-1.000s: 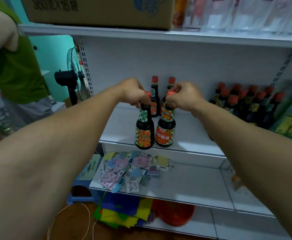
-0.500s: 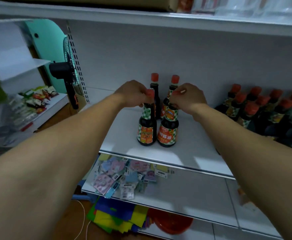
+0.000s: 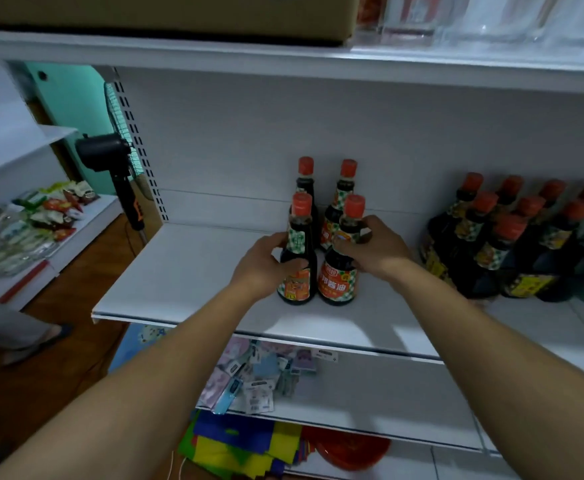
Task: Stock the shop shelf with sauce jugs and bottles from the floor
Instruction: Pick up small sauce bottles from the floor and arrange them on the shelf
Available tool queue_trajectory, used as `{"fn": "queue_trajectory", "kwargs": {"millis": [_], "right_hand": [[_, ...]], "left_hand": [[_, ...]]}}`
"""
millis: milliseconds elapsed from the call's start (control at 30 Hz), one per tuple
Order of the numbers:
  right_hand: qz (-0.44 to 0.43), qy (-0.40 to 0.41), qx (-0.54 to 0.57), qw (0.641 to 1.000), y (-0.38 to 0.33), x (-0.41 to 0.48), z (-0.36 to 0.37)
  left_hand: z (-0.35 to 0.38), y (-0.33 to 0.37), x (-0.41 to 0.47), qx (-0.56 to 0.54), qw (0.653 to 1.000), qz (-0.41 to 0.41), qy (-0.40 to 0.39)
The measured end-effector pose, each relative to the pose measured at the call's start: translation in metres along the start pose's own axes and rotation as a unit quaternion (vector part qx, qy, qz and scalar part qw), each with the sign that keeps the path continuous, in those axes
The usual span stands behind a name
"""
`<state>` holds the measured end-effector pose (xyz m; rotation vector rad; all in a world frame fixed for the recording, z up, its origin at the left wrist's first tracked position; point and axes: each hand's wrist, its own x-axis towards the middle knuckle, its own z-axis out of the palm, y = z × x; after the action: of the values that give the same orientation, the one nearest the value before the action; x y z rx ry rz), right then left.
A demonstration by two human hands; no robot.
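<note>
The white shelf (image 3: 193, 271) carried 4 red-capped bottles of dark sauce in 2 rows. The left hand (image 3: 263, 265) wrapped its grip around the front left bottle (image 3: 295, 271); the right hand (image 3: 373, 249) clasped the front right bottle (image 3: 339, 278), labelled 酱油. More such bottles (image 3: 512, 244) clustered further right.

Probably a shop: white shelves (image 3: 186, 271) of sauce bottles (image 3: 512, 237).

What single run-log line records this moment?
left hand: grips front-left red-capped dark sauce bottle | right hand: grips front-right red-capped dark sauce bottle | both upright on white metal shelf
</note>
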<state>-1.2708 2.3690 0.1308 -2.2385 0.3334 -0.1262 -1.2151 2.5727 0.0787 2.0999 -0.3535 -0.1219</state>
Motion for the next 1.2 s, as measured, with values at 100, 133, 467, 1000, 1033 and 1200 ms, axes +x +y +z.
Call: {"fn": "queue_trajectory", "kwargs": {"millis": [100,133,467,1000,1033,1200], "right_hand": [[-0.003,0.013,0.012,1.0,0.003,0.001,0.003],[-0.004,0.014,0.013,1.0,0.003,0.002,0.003],[-0.015,0.046,-0.008,0.999,0.008,0.008,0.008],[-0.024,0.049,-0.008,0.998,0.016,0.023,0.008],[-0.023,0.049,-0.01,0.998,0.016,0.025,0.008],[-0.02,0.062,-0.018,0.998,0.02,0.036,0.008]], "left_hand": [[0.002,0.001,0.005,-0.037,0.999,0.005,-0.003],[0.003,0.001,0.007,-0.05,0.999,0.001,-0.007],[0.005,0.0,0.014,-0.088,0.996,-0.005,-0.004],[0.006,-0.001,0.039,-0.096,0.995,-0.004,-0.02],[0.007,-0.001,0.042,-0.093,0.995,-0.007,-0.02],[0.009,0.0,0.055,-0.07,0.997,-0.019,-0.018]]}}
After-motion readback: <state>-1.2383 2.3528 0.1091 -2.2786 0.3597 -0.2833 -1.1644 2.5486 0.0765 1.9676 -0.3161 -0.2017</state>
